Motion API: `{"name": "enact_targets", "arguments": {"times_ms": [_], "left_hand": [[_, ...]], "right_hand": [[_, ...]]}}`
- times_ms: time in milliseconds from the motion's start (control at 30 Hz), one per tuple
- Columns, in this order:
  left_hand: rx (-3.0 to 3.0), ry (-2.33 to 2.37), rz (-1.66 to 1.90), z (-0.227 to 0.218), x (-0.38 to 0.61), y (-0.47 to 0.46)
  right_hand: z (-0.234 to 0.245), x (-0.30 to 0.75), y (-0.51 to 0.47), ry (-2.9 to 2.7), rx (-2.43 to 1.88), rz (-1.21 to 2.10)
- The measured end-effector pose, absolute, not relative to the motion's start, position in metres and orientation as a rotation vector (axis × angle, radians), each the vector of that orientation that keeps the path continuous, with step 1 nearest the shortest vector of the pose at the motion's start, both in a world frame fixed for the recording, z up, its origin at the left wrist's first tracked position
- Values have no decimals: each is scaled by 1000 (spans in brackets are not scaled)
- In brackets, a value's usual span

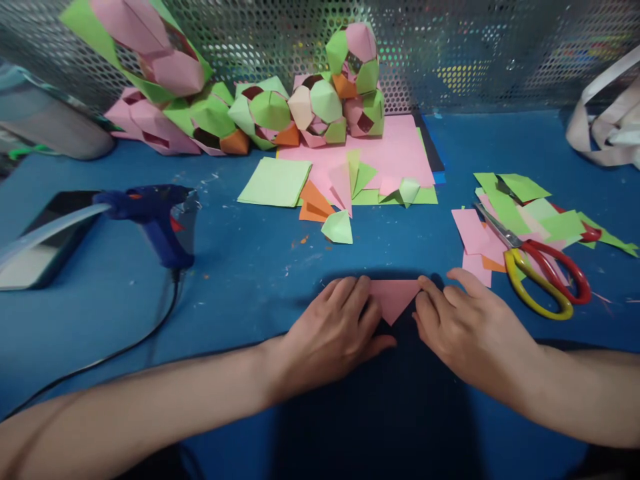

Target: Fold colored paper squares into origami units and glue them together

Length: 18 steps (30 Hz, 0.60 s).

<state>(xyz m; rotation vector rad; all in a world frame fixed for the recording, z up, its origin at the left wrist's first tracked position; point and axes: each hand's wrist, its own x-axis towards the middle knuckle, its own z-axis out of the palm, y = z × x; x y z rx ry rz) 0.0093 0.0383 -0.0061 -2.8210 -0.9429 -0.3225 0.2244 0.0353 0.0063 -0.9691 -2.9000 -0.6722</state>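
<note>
A pink paper triangle (393,298), its tip pointing toward me, lies on the blue table between my hands. My left hand (340,327) has its fingers curled together over the triangle's left part, which they hide. At the right corner, my right hand (465,323) grips the paper with its fingertips, the other fingers bent in. Beyond the triangle sits a small folded light-green paper piece (339,228). Scissors (520,247) with one red and one yellow handle rest on paper scraps to the right of my right hand.
On the left, a blue glue gun (155,213) trails its cord (150,340) toward me, near a phone-like device (45,247). Folded paper balls (267,112) line the perforated back panel (480,60). Green square sheets (275,182) and pink sheets (395,150) lie ahead.
</note>
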Motion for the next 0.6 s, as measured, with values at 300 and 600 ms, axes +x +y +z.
{"name": "enact_targets", "arguments": {"times_ms": [300, 600], "left_hand": [[-2852, -990, -427, -8, 3, 48], [-2991, -1015, -695, -10, -2, 66]], "right_hand": [[10, 233, 43, -2945, -976, -702], [12, 229, 51, -2849, -1060, -490]]}}
